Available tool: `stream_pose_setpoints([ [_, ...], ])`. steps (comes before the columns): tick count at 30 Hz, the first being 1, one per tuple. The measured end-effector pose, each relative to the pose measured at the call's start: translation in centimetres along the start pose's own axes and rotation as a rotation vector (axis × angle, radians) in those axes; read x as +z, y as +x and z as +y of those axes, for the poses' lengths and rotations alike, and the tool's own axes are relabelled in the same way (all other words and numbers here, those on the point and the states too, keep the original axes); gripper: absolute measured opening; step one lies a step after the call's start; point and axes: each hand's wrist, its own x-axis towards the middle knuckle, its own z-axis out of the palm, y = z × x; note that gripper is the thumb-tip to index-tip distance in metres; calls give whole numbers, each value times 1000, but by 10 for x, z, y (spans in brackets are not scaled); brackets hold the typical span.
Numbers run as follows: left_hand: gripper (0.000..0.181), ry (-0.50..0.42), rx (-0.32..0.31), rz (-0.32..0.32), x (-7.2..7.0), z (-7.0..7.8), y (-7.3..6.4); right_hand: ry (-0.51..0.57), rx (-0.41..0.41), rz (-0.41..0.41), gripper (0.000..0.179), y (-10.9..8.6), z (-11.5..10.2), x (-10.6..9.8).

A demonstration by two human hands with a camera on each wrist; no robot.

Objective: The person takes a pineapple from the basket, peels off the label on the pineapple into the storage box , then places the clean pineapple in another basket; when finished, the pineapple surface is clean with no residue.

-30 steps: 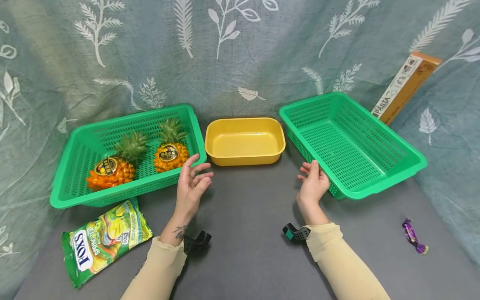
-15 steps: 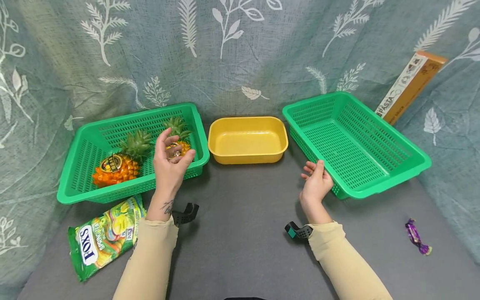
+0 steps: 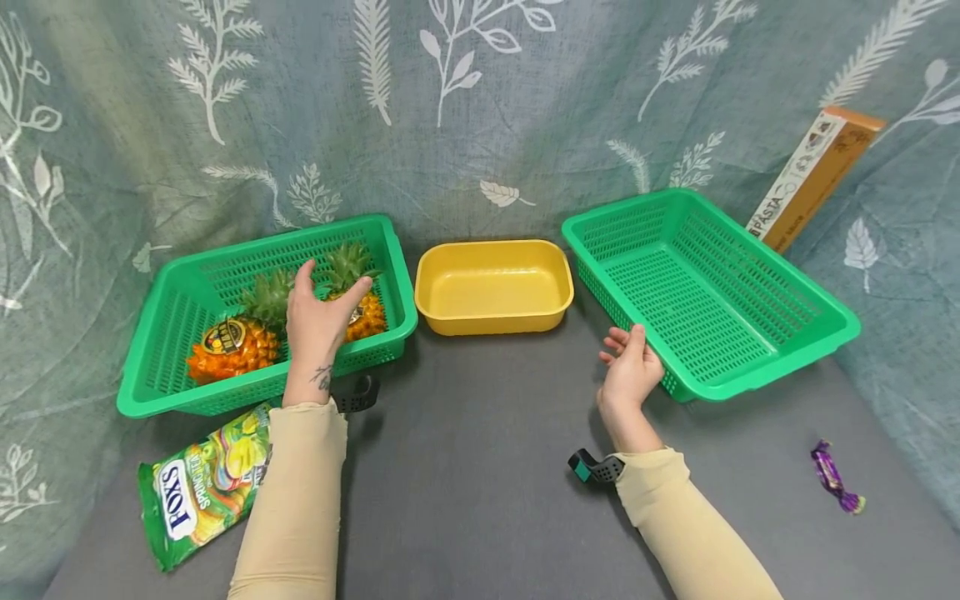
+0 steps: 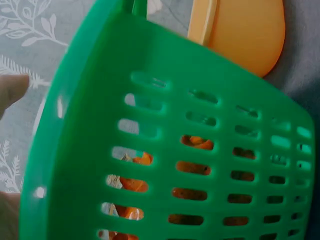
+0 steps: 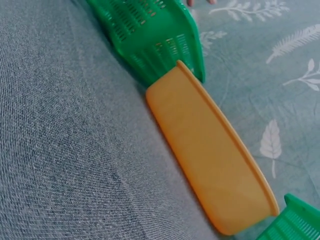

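My left hand [image 3: 318, 317] hovers over the front rim of the left green basket [image 3: 168, 400], thumb and fingers spread apart. It overlaps the right-hand pineapple [image 3: 371, 317], which shows partly behind the thumb. A second pineapple [image 3: 243, 354] lies on its side in the same basket, with a black and gold label. In the left wrist view, the basket wall [image 4: 165, 60] fills most of the picture and a fingertip [image 4: 15, 90] peeks in at the left. Loosely bent, my right hand [image 3: 630, 371] rests beside the right green basket [image 3: 780, 375], holding nothing visible.
Between the baskets stands a yellow tub [image 3: 495, 322]. A green Fox's candy bag [image 3: 202, 492] lies in front of the left basket, partly under my sleeve. A purple wrapped candy [image 3: 832, 475] lies at the right. A pasta box [image 3: 817, 179] leans behind the right basket.
My left hand has moved left and forward, from the basket's front right corner to over the right-hand pineapple, its thumb and fingers spreading. My right hand has stayed put.
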Motion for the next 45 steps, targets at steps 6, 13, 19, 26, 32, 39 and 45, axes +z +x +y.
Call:
stream_pose_setpoints([
  [6, 106, 82, -79, -153, -4, 1, 7, -3, 11, -18, 36, -2, -1, -1],
  [13, 111, 150, -132, -291, -5, 6, 20, 7, 19, -21, 36, -2, -2, -1],
  [19, 110, 165, -152, -385, -4, 2, 22, 5, 23, -19, 36, -2, -4, -1],
  [26, 98, 207, -126, -386, -3, -1, 21, 8, 32, -17, 36, -2, -5, -1],
  [32, 101, 238, -145, -394, -5, -1, 20, 1, 40, -13, 35, -1, -4, -1],
  [39, 94, 263, -107, -354, -7, -2, 19, -15, 36, -8, 34, 0, -3, -1],
  [45, 91, 297, -56, -328, -11, -1, 21, -14, 30, -5, 34, 0, -3, -1],
])
